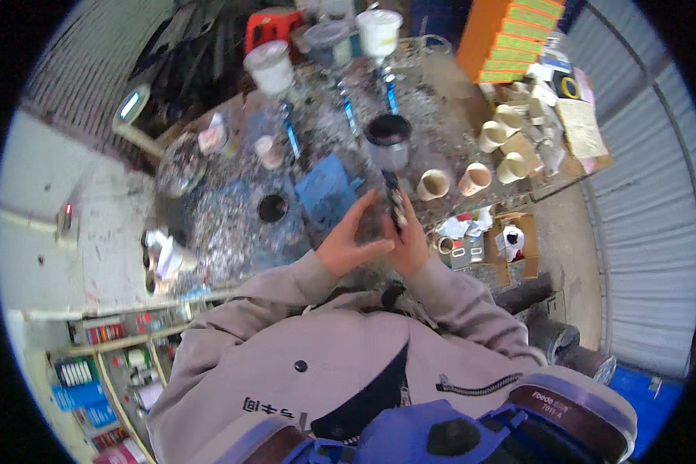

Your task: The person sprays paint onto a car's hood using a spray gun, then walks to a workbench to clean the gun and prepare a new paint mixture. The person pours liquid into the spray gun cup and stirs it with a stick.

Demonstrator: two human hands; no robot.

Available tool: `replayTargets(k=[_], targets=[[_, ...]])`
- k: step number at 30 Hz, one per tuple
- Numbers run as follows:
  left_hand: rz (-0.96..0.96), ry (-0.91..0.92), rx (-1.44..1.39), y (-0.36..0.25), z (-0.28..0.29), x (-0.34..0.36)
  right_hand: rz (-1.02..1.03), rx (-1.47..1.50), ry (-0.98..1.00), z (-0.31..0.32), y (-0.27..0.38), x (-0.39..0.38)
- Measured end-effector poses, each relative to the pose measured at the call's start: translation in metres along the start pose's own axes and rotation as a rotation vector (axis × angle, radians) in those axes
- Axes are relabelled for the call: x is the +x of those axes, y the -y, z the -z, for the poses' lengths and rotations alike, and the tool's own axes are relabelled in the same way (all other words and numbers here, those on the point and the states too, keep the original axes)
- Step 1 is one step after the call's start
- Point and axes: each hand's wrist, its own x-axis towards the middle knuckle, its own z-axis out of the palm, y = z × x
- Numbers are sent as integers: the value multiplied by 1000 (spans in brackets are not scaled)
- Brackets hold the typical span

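Nearest you, your left hand is spread, thumb reaching toward the other hand, with nothing seen in its grasp; whether that thumb touches your other hand is too blurred to tell. Your right hand is closed around a stick, dark with pale streaks, held over the near edge of the table.

Your work looks to be under way: the stick is taken up and firmly in your grasp, by the look of it. Nothing shows as plainly finished, so you can't judge from this view how much is left.

The stick's long axis runs away from your body, its far end slanting a little to your left and pointing toward the pot. You can't tell whether that end touches the pot, or how steeply the stick tilts.

Left of the stick lies a blue cloth. The pot stands just beyond the stick, uncovered, dark at the top. To its right stand a paper cup and a pink cup. Farther off lie blue-handled tools, and beyond them a white bucket.
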Motion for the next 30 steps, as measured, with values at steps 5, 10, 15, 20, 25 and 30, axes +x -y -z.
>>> replayTargets(k=[5,10,15,20,25,30], targets=[[178,-654,195,-28,2,-18,100,317,329,-87,-4,-4],[126,-904,476,-29,46,-112,202,-306,602,-90,19,13],[299,-899,804,-8,60,-210,311,-462,678,-144,67,42],[282,-915,989,8,70,-264,410,-841,938,-210,78,37],[258,-867,1032,20,100,-303,160,-954,1010,-258,63,24],[165,-720,988,36,143,-336,205,-1058,1053,-290,50,17]])
